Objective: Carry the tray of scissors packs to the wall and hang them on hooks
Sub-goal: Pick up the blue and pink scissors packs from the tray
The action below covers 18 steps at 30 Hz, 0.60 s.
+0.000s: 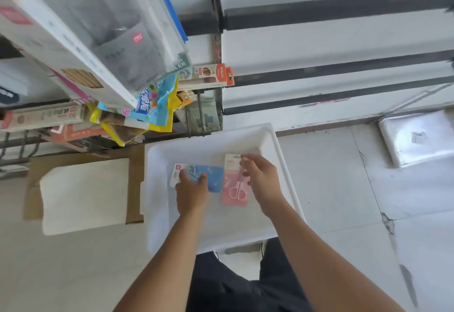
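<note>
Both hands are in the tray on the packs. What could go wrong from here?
1. The left hand lies flat on the blue pack, fingers spread rather than pinching; the flat card may slide on the smooth tray instead of lifting.
2. The right hand touches only the top edge of the pink pack; a grip that thin could slip or bend the card.
3. Hanging goods crowd the space right above the tray; a lifted pack or arm might knock them.

A white tray (277, 164) holds a blue starred scissors pack (211, 176) and a pink pack (234, 193).
</note>
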Tool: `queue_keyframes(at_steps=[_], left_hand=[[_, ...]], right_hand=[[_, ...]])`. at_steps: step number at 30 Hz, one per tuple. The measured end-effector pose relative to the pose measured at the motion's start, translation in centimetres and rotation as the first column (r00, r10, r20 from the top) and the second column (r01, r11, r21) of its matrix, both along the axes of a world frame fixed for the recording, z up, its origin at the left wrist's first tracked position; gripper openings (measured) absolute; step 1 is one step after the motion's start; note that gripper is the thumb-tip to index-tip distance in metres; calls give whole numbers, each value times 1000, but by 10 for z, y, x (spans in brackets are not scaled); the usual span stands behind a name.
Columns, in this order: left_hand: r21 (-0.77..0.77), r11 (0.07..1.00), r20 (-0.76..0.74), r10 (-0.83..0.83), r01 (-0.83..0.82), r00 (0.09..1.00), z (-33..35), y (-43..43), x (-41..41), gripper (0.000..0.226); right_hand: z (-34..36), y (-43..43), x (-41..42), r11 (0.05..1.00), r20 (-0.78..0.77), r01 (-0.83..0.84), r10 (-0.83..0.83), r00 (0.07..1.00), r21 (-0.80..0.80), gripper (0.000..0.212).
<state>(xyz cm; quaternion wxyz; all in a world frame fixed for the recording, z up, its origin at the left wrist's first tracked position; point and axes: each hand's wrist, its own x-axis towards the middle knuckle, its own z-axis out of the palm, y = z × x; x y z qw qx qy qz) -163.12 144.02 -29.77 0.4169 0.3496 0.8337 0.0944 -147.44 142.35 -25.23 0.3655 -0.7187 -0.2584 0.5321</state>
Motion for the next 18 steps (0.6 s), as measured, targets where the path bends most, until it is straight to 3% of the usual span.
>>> queue_keyframes(at_steps=[4,8,11,13,16,18], left_hand=[[-250,908,-34,-356,337,934,-29,-4,13,67],[-257,868,-110,-462,424,880,-34,-16,9,56],[-207,888,-216,-450,410,866,-38,-20,1,50],[-140,936,-283,-350,322,893,-40,-21,-3,55],[-97,994,-250,-71,48,965,-42,-17,-1,78],[-122,992,-259,-54,23,964,-44,-11,5,90]], right_hand=[[-19,-1,2,999,-17,-17,16,1000,-44,15],[-34,-3,0,995,-10,-47,46,999,-90,15],[-39,-2,-3,987,11,-64,66,998,-149,22],[-42,-2,-5,979,74,-84,100,992,-187,28],[-51,-3,-8,961,169,-106,152,974,-256,32],[-56,-4,-10,941,230,-132,209,951,-311,35]])
